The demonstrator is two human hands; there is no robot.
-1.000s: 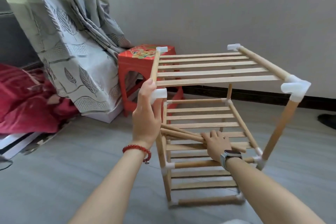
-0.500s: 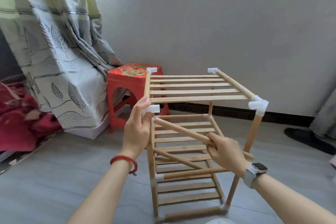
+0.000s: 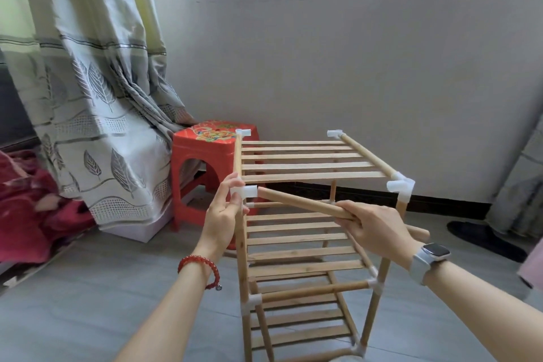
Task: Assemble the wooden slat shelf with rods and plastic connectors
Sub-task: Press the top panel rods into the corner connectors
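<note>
At frame centre, left hand (image 3: 221,216) pinches the front-left connector (image 3: 244,191); right hand (image 3: 374,225) grips a rod (image 3: 305,203), its tip at the connector.

My left hand (image 3: 224,216) pinches the white plastic corner connector (image 3: 244,191) at the near left of the tall wooden slat shelf (image 3: 308,167), and my right hand (image 3: 376,228) grips a loose wooden rod (image 3: 302,204) slanting across the open front. That rod bars the gap between the top and middle tiers. A red plastic stool (image 3: 205,153) stands just behind the shelf's left side, with a grey leaf-patterned curtain (image 3: 88,91) beyond. Bare grey floor (image 3: 88,288) lies open to my left.
</note>
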